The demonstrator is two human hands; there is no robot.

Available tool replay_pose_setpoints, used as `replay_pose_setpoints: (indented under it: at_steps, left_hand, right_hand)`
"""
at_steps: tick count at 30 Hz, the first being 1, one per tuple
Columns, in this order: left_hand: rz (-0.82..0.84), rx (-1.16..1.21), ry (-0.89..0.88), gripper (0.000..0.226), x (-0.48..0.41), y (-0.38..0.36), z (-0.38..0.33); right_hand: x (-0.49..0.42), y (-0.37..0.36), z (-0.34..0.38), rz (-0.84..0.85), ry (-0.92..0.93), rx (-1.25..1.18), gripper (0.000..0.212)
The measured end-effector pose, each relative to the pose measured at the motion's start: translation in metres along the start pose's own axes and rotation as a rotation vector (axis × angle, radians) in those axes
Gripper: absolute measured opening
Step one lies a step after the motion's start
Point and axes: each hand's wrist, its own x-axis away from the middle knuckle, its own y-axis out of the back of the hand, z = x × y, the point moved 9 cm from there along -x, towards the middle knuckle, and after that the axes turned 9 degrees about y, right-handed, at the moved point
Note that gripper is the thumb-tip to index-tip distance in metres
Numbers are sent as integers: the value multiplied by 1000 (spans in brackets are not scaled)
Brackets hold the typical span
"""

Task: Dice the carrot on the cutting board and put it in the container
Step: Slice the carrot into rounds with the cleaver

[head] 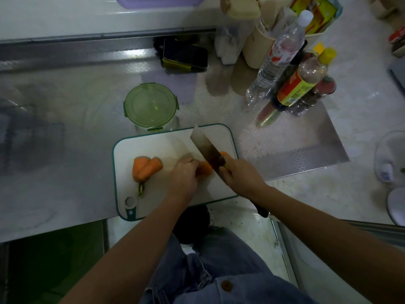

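A white cutting board (157, 141) with a teal rim lies on the steel counter. My left hand (183, 174) holds down a carrot piece (205, 168) at the board's middle, fingers curled over it. My right hand (240, 175) grips the handle of a cleaver (206, 148), whose blade stands on the carrot just right of my left fingers. A small orange piece (224, 153) shows behind the blade. Two larger carrot chunks (145, 168) lie on the board's left side. A round glass container with a green lid (150, 106) stands just behind the board, lid on.
Several bottles (291, 69) stand at the back right on a perforated metal sheet (306, 145). A dark sponge holder (185, 55) sits by the back wall. A carrot stem scrap (141, 189) lies near the board's hanging hole. The board overhangs the counter's front edge.
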Motion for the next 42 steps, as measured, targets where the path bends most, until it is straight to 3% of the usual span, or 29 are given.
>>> replay_pose_setpoints:
  at_steps: [10, 14, 20, 25, 35, 42]
  left_hand:
    - [-2, 41, -5, 9, 2, 3, -4]
    - [-5, 22, 11, 18, 2, 0, -1]
    - [35, -3, -11, 22, 5, 3, -5]
    - [2, 5, 56, 18, 5, 2, 4]
    - [1, 18, 62, 12, 3, 1, 6]
    - [11, -18, 54, 18, 1, 1, 5]
  right_hand:
    - [7, -6, 16, 101, -9, 88, 55]
    - [2, -19, 12, 120, -57, 42, 56]
    - [-2, -24, 3, 13, -106, -22, 51]
    - [1, -10, 0, -41, -38, -13, 41]
    - [9, 0, 19, 119, 17, 52, 57]
    - [3, -30, 6, 108, -42, 16, 58]
